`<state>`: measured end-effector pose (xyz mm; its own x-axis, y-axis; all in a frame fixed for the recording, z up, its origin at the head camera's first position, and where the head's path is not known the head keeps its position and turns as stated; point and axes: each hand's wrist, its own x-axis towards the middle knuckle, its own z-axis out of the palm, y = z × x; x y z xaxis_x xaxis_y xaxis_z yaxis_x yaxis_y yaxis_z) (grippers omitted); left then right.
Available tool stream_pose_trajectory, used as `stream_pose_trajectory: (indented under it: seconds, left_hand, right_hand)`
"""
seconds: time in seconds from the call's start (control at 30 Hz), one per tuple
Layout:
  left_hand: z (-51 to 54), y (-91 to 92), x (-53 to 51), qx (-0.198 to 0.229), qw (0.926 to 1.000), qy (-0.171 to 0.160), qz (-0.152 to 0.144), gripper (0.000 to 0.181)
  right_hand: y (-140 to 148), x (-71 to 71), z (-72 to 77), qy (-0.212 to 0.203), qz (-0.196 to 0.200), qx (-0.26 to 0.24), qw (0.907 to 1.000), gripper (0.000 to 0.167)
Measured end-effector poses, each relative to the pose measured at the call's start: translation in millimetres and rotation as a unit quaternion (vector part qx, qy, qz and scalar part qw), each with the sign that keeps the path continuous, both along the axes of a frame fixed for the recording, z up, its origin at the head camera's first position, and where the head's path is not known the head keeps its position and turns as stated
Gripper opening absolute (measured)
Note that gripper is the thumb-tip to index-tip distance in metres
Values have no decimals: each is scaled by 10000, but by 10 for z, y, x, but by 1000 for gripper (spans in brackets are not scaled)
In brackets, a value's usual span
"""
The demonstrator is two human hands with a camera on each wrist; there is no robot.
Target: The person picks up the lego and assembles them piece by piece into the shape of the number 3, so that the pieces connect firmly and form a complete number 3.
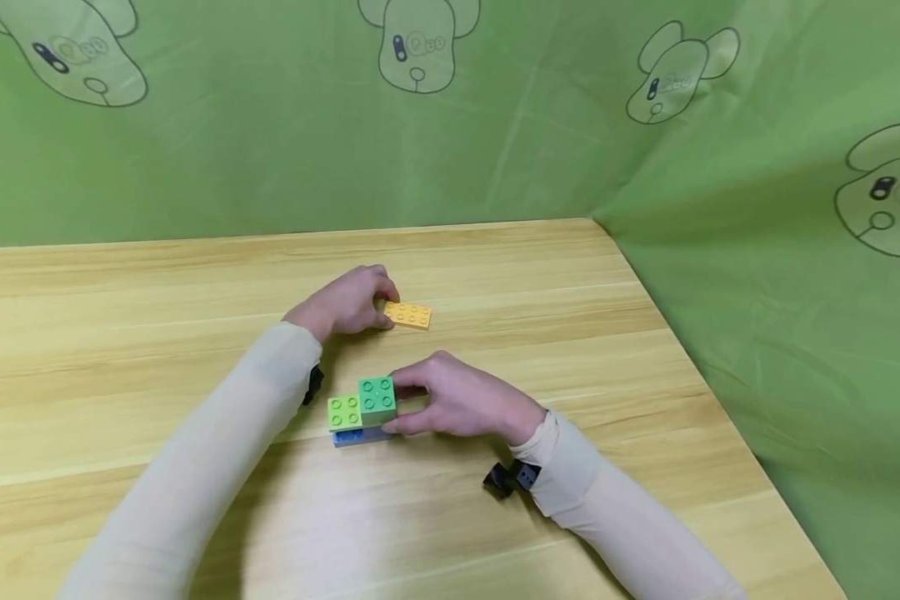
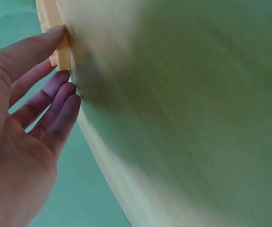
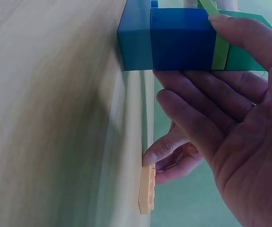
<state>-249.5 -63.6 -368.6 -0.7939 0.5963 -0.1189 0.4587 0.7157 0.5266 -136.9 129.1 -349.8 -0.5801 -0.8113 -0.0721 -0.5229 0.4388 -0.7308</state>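
In the head view my left hand (image 1: 354, 300) pinches the left end of a flat yellow-orange toy brick (image 1: 412, 315) on the table. The left wrist view shows the thumb against that brick's edge (image 2: 62, 52), with the other fingers on its far side. Nearer to me, my right hand (image 1: 461, 396) grips a small stack of toy bricks by its right side. A green brick (image 1: 377, 396) tops the stack, over a thin lime brick (image 1: 343, 412) and a blue brick (image 1: 348, 437). Seen from the right wrist, a teal-blue brick (image 3: 136, 38) forms the bottom layer, beside the tabletop.
The wood-grain table (image 1: 532, 350) reaches back to a green cloth wall (image 1: 270, 150) printed with cartoon heads. More cloth (image 1: 817, 350) hangs along the right edge. A black device (image 1: 506, 478) is worn at my right wrist.
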Motion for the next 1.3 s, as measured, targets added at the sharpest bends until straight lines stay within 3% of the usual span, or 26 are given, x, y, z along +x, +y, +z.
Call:
stream_pose_trajectory:
  seconds: [0.23,0.4,0.67,0.97,1.3]
  left_hand:
    - [43,-73,31,218,9982,-370,426,36]
    - [93,-186,94,727,9913,-763,789,36]
    - [45,-406,219,1262,9788,-1043,1234,37]
    - [123,-567,419,1791,9553,-1332,1938,39]
    - [120,-706,638,2415,9213,-1509,2646,42]
  right_hand:
    - [-7,7,3,-21,-66,80,9999,13]
    - [-5,8,10,-82,-108,97,9999,14]
    - [-21,7,19,-278,-112,113,9995,17]
    - [-19,13,21,-284,-148,130,9994,19]
    - [-17,17,29,-278,-199,169,9993,21]
